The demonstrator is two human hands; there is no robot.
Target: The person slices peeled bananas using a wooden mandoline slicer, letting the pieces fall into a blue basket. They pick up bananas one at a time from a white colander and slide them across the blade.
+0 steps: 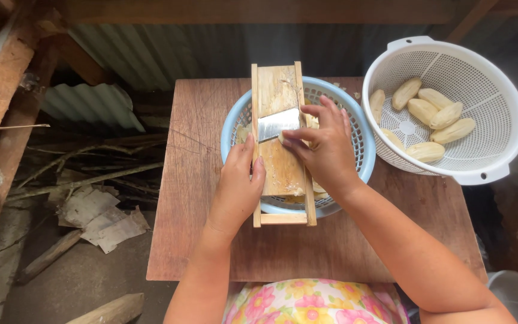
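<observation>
A wooden slicer board (275,90) with a metal blade (277,124) lies across a light blue basket (231,123) on a wooden table (193,180). My left hand (238,186) grips the board's near left edge. My right hand (326,148) presses a small pale peeled piece (284,138) against the board just below the blade, fingers curled over it. Pale slices (318,187) show in the basket under the board.
A white colander (493,144) with several peeled pale bananas (433,114) stands at the table's right back. Corrugated metal sheets, sticks and scrap paper lie on the ground to the left. A wooden beam runs along the far left.
</observation>
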